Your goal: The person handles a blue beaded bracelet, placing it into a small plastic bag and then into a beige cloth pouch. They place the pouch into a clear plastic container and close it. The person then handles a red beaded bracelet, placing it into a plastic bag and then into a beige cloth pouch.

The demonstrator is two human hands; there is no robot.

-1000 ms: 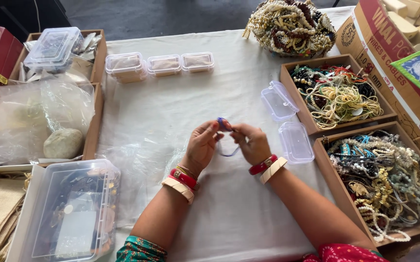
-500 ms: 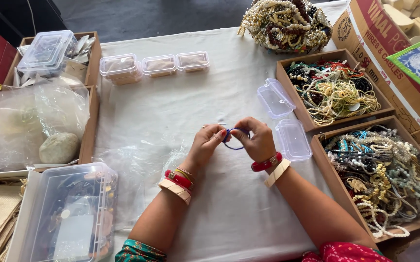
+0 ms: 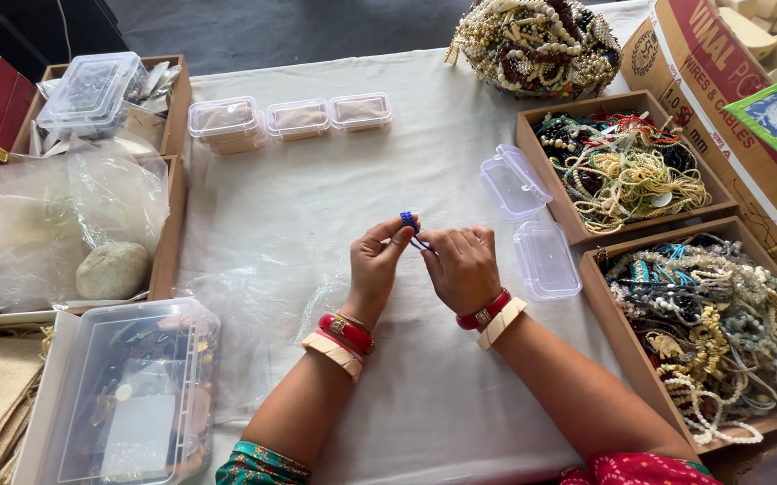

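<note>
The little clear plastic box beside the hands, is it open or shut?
Open. The little clear box lies spread flat on the white cloth, its two halves side by side, both looking empty.

Bright, even daylight fills the scene, leaving only soft, short shadows under the hands on the white cloth [image 3: 316, 207], mild glare on the clear plastic bags [image 3: 65, 216] and lidded boxes [image 3: 545, 260], sharp focus throughout, and slight wide-angle bending at the edges.
</note>
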